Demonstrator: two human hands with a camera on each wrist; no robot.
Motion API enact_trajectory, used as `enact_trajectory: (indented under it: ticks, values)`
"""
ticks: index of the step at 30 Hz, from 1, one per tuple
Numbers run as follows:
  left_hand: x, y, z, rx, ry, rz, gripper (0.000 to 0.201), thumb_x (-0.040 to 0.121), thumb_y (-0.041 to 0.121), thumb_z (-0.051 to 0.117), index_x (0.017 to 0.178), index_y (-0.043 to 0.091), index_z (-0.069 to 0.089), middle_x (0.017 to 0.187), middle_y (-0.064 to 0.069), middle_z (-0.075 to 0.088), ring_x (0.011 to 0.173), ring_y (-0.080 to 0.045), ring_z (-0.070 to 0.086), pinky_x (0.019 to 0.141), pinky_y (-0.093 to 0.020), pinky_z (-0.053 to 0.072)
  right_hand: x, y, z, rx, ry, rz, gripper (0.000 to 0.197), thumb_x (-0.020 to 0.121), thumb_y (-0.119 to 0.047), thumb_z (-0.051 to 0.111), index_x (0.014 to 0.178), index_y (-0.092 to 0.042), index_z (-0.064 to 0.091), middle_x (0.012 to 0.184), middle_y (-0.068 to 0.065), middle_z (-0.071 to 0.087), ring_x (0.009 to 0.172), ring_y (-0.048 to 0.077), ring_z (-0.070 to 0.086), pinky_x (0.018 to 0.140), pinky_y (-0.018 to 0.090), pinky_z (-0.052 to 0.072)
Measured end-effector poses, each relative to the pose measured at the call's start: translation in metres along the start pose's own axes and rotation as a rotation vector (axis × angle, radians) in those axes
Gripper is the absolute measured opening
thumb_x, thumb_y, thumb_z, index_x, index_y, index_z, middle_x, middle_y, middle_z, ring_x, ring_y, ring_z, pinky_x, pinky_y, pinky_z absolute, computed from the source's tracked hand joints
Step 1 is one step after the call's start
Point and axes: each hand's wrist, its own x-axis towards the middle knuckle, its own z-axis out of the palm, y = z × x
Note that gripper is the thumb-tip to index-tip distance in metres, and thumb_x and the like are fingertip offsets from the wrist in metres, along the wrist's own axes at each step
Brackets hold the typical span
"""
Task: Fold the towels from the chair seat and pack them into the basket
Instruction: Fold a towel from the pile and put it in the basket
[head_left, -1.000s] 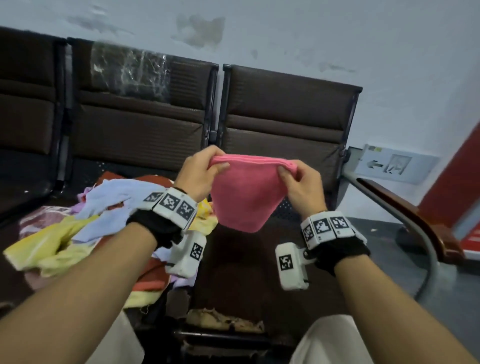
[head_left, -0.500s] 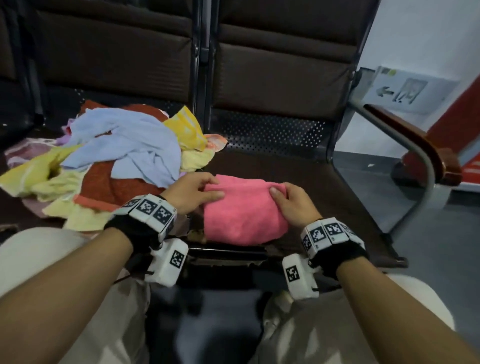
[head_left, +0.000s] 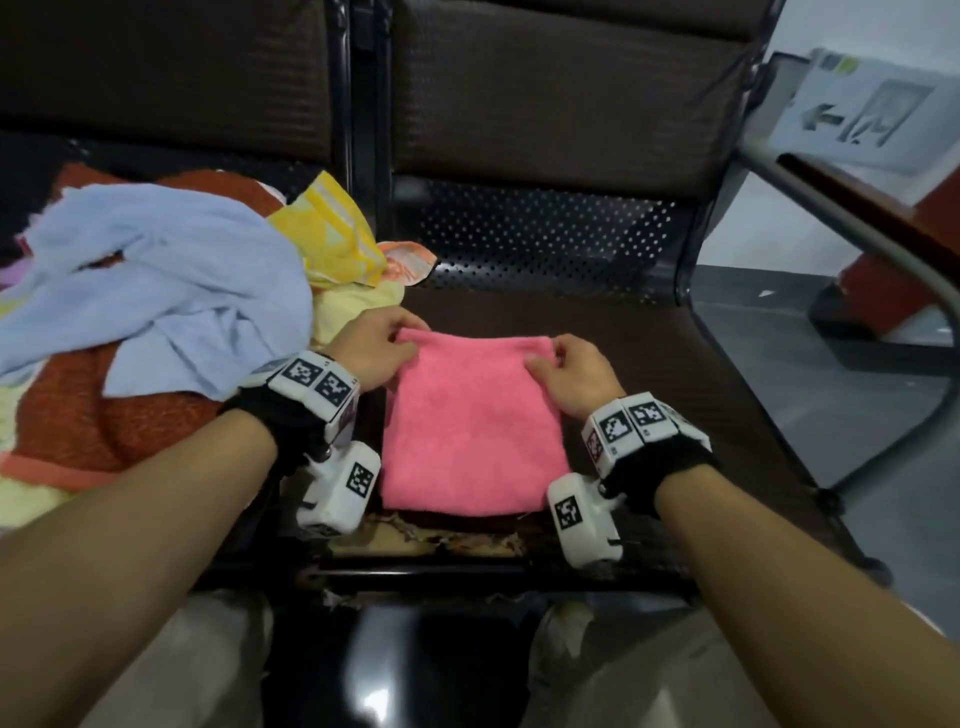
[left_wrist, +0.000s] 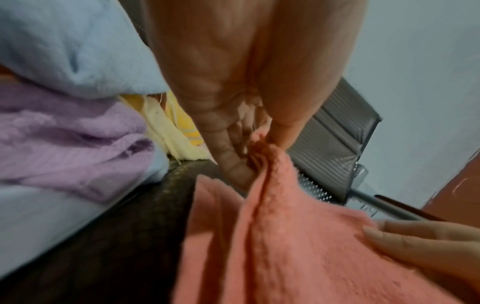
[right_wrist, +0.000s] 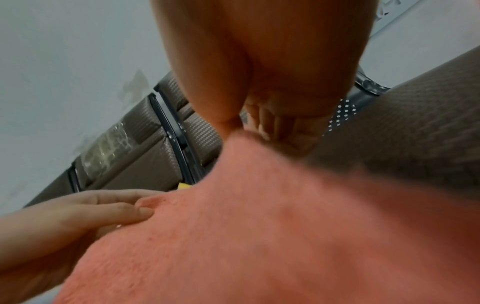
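A pink towel (head_left: 470, 426) lies flat and folded on the dark chair seat (head_left: 649, 364) in front of me. My left hand (head_left: 400, 340) pinches its far left corner, and my right hand (head_left: 545, 358) pinches its far right corner. The left wrist view shows the pink towel (left_wrist: 285, 236) gathered between thumb and fingers (left_wrist: 233, 160). In the right wrist view the pink towel (right_wrist: 285, 226) rises to the pinching fingertips (right_wrist: 265, 127). A heap of unfolded towels (head_left: 156, 291) in blue, yellow and rust fills the seat to the left. No basket is in view.
Dark chair backs (head_left: 545, 93) stand behind the seats. A metal armrest (head_left: 857, 228) with a wooden top runs along the right side. The seat's front edge (head_left: 441, 545) is torn. Grey floor (head_left: 857, 415) lies to the right, and my knees are below.
Both hands brought the pink towel down from mid-air onto the seat and spread it flat, still holding its far corners. My head tilted down.
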Motion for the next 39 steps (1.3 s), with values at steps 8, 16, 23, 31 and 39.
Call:
enact_trajectory:
  ticks: [8, 16, 23, 31, 39]
  values:
    - [-0.013, -0.015, 0.010, 0.307, 0.018, 0.049, 0.051, 0.081, 0.011, 0.065, 0.130, 0.015, 0.053, 0.133, -0.013, 0.044, 0.121, -0.026, 0.047, 0.106, -0.032, 0.036, -0.025, 0.008, -0.004, -0.290, -0.137, -0.391, 0.019, 0.079, -0.026, 0.073, 0.095, -0.019, 0.065, 0.093, -0.004, 0.057, 0.084, 0.012, 0.056, 0.087, 0.030, 0.048]
    - [-0.070, 0.009, 0.026, 0.390, -0.297, 0.268, 0.028, 0.085, 0.025, 0.067, 0.105, 0.009, 0.060, 0.105, -0.010, 0.061, 0.094, -0.022, 0.058, 0.087, -0.031, 0.045, -0.064, 0.002, -0.001, -0.681, -0.456, -0.589, 0.049, 0.078, -0.021, 0.066, 0.125, -0.023, 0.053, 0.124, 0.000, 0.053, 0.120, 0.021, 0.047, 0.098, 0.034, 0.042]
    - [-0.077, -0.006, 0.016, 0.776, -0.327, 0.345, 0.048, 0.084, 0.036, 0.064, 0.125, 0.015, 0.052, 0.122, -0.005, 0.049, 0.116, -0.023, 0.043, 0.100, -0.033, 0.033, -0.061, 0.003, -0.007, -0.378, -0.266, -0.443, 0.028, 0.086, -0.009, 0.050, 0.108, -0.018, 0.064, 0.095, 0.006, 0.065, 0.100, 0.029, 0.061, 0.085, 0.031, 0.046]
    - [-0.064, -0.002, -0.006, 0.378, -0.262, 0.248, 0.018, 0.089, 0.014, 0.060, 0.102, 0.002, 0.059, 0.092, -0.006, 0.060, 0.092, -0.021, 0.056, 0.081, -0.027, 0.039, -0.052, 0.012, -0.011, -0.308, -0.261, -0.394, 0.028, 0.077, -0.023, 0.075, 0.102, -0.019, 0.062, 0.093, 0.000, 0.063, 0.093, 0.022, 0.059, 0.076, 0.020, 0.036]
    - [-0.030, -0.009, -0.014, 0.295, -0.173, 0.045, 0.019, 0.093, 0.017, 0.054, 0.099, 0.000, 0.058, 0.087, -0.011, 0.055, 0.083, -0.021, 0.052, 0.076, -0.032, 0.043, -0.013, 0.006, -0.006, -0.074, -0.112, -0.232, 0.035, 0.078, -0.035, 0.074, 0.108, -0.025, 0.059, 0.094, -0.010, 0.059, 0.087, 0.008, 0.053, 0.074, 0.019, 0.037]
